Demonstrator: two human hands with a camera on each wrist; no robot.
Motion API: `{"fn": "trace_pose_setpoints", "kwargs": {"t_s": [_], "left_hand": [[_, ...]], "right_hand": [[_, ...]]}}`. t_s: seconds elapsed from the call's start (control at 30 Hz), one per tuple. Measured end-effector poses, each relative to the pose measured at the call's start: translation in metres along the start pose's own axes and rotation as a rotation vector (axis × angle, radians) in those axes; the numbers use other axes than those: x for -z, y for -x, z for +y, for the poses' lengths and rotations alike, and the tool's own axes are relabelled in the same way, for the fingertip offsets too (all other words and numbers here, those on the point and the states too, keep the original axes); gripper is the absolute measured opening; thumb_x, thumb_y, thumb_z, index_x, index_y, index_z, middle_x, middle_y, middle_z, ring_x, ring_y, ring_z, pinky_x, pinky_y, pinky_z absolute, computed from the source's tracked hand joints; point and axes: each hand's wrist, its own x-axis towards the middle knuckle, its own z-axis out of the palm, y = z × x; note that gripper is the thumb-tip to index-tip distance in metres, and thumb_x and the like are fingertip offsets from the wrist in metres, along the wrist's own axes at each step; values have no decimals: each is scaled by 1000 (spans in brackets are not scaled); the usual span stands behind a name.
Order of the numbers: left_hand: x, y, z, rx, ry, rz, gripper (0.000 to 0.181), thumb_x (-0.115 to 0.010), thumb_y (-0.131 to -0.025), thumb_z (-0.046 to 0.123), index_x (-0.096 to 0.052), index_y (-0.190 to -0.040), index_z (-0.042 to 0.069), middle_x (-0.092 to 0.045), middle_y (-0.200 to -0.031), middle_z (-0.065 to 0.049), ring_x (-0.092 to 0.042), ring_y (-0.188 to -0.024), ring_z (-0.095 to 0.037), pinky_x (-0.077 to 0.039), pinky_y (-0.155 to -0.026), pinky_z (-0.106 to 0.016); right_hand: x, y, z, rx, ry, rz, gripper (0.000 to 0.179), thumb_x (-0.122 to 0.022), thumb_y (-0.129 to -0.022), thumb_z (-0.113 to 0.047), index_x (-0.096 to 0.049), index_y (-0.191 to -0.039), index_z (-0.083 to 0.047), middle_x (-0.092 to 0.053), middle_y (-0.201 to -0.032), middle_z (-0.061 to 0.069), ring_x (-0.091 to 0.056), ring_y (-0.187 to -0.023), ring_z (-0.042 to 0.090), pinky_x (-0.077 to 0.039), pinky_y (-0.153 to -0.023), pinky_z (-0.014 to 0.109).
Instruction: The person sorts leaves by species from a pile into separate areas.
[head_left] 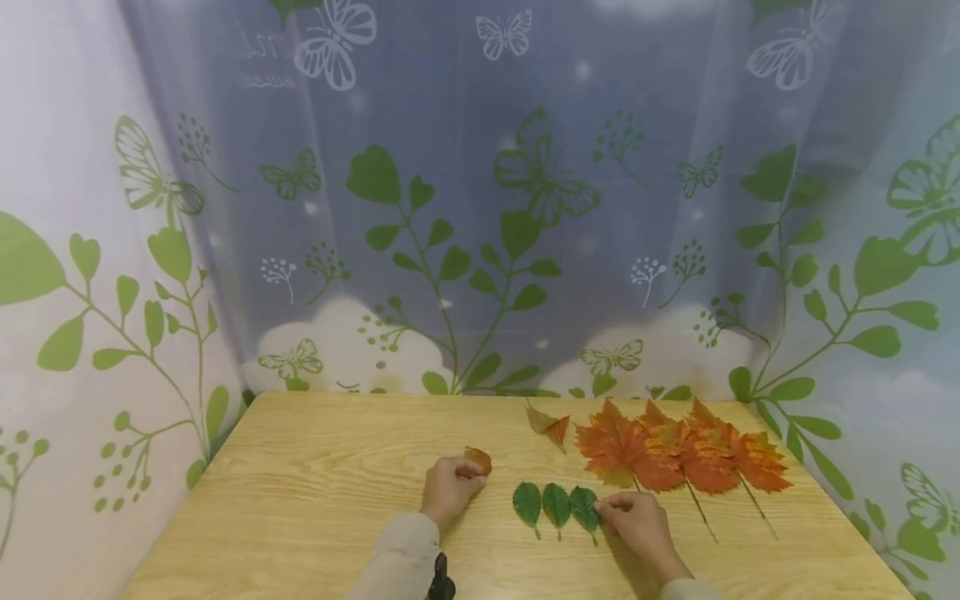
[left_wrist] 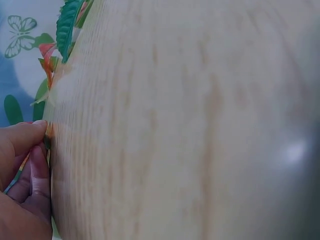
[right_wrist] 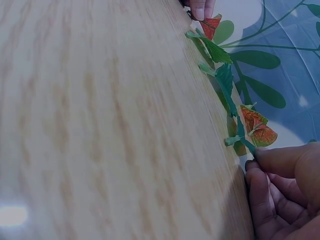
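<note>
My left hand (head_left: 450, 490) pinches a small orange-red leaf (head_left: 480, 459) over the middle of the table. In the left wrist view, the fingers (left_wrist: 30, 137) hide most of that leaf. Three green leaves (head_left: 557, 505) stand in a short row to its right, stems toward me. With thumb and fingers my right hand (head_left: 639, 527) pinches the side of the rightmost green leaf (head_left: 584, 507). The right wrist view shows this leaf's edge (right_wrist: 248, 146) between thumb and finger, with the other two beyond it.
Several large orange maple-like leaves (head_left: 705, 454) overlap in a row at the back right of the wooden table (head_left: 315, 483). Another small orange-brown leaf (head_left: 548, 425) lies near the back edge. A printed curtain (head_left: 465, 250) hangs behind and along both sides.
</note>
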Motion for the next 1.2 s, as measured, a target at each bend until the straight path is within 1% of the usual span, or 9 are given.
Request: {"fn": "trace_pose_setpoints", "kwargs": {"t_s": [0.2, 0.5, 0.63, 0.73, 0.77, 0.87, 0.97, 1.1, 1.2], "left_hand": [[0, 0, -1, 10, 0, 2, 4, -76, -78, 4, -73, -80, 4, -69, -75, -4, -61, -67, -11, -50, -62, -27], [-2, -1, -1, -11, 2, -1, 4, -76, -79, 5, -74, -81, 4, -70, -76, -4, -61, -67, -11, -50, -61, -27], [1, -1, 1, 56, 41, 0, 9, -76, -80, 11, -73, -86, 5, -69, -80, -4, -63, -71, -13, -51, -64, -29], [8, -4, 9, 88, 62, 39, 16, -76, -81, 13, -71, -92, 3, -68, -86, -6, -64, -76, -16, -53, -67, -30], [10, -6, 14, 82, 64, 53, 18, -76, -81, 13, -70, -94, 2, -68, -88, -8, -65, -78, -19, -54, -68, -32], [17, -19, 35, 23, 47, 79, 21, -75, -83, 12, -69, -99, 0, -68, -96, -14, -65, -84, -25, -55, -72, -35], [17, -37, 56, -50, 26, 52, 22, -73, -85, 13, -70, -104, 1, -68, -102, -17, -65, -91, -31, -55, -76, -39], [1, -57, 72, -97, 14, -11, 25, -71, -87, 13, -69, -108, 1, -68, -106, -17, -63, -97, -34, -54, -79, -40], [-19, -66, 76, -85, 22, -41, 25, -70, -87, 12, -69, -110, 1, -67, -107, -17, -62, -100, -35, -53, -81, -42]], "right_hand": [[0, 1, -1, -9, 0, 3, 16, -71, -86, -19, -74, -86, -3, -67, -70, 0, -61, -63, 14, -49, -59, 31], [2, 2, -2, -4, -25, 2, 17, -71, -86, -18, -73, -87, -2, -68, -71, 0, -61, -64, 14, -49, -58, 32], [1, 1, 0, 4, -19, 7, 17, -71, -86, -18, -73, -87, -2, -68, -71, 0, -62, -63, 14, -49, -58, 31], [0, 2, 1, 4, -8, 9, 15, -71, -86, -17, -74, -87, -2, -67, -70, 0, -61, -63, 14, -49, -57, 31], [0, 2, 1, 2, -2, 12, 15, -71, -86, -17, -74, -86, -3, -67, -69, 0, -61, -62, 14, -49, -57, 30], [1, 3, 0, 4, 0, 25, 14, -72, -85, -16, -74, -85, -3, -67, -68, 0, -60, -61, 14, -49, -57, 30], [2, 3, -1, 16, -12, 30, 15, -72, -85, -17, -74, -86, -2, -67, -68, 1, -60, -61, 14, -49, -56, 31], [2, 2, -1, 16, -33, 15, 16, -72, -86, -17, -74, -88, -1, -67, -69, 1, -61, -61, 15, -50, -56, 31], [1, 2, 1, 2, -34, 12, 15, -72, -85, -17, -74, -88, -2, -66, -68, 1, -61, -61, 15, -51, -57, 31]]}}
